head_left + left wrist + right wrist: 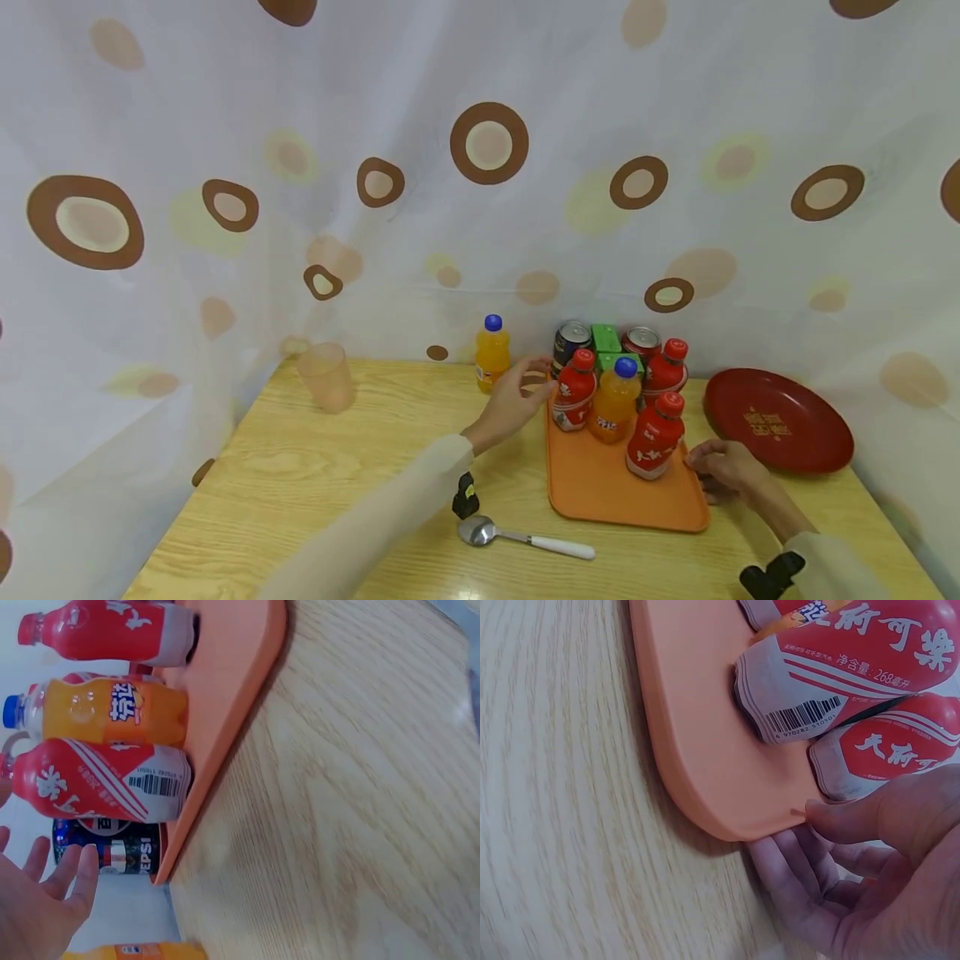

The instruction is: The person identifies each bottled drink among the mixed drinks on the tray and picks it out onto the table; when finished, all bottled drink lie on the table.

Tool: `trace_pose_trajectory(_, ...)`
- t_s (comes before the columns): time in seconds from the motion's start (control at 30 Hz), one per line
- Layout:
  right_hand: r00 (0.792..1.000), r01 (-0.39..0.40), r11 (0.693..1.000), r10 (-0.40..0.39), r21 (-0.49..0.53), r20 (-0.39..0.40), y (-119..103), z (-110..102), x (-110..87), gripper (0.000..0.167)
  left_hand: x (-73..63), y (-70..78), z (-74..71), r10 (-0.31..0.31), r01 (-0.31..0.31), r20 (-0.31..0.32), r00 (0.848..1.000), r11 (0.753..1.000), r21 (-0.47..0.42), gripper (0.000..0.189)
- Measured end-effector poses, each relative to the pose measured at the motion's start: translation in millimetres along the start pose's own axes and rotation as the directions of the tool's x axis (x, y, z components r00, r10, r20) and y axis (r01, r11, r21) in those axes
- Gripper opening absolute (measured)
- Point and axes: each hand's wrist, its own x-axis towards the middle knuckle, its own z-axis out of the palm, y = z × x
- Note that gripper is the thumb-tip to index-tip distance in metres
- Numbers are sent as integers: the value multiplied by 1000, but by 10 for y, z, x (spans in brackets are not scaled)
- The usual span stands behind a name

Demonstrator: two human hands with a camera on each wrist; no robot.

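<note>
An orange tray (pixel 600 500) on the table carries three red cola bottles (pixel 656 437), an orange soda bottle (pixel 615 404) with a blue cap, a Pepsi can (pixel 135 856), a dark red can (pixel 642 340) and green boxes (pixel 606 337). At the tray's right edge, my right hand (pixel 870 862) pinches the rim, thumb on top and fingers underneath. My left hand (pixel 513 404) is by the tray's back left side with its fingers spread, beside the Pepsi can and the leftmost red bottle. Bottles in front partly hide the green boxes.
Left of the tray, another orange soda bottle (pixel 492 354) stands at the back. A translucent pinkish cup (pixel 327 379) is at the far left. A red oval plate (pixel 780 421) lies to the right. In front, a white-handled spoon (pixel 558 546) rests on the wooden table (pixel 300 500).
</note>
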Motion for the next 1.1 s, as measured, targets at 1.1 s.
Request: trace_pose_trajectory(1.1, 1000, 2, 1000, -2, 5, -10, 15, -11, -22, 19, 65, -267, 332, -35, 30, 52, 998, 994, 106, 78)
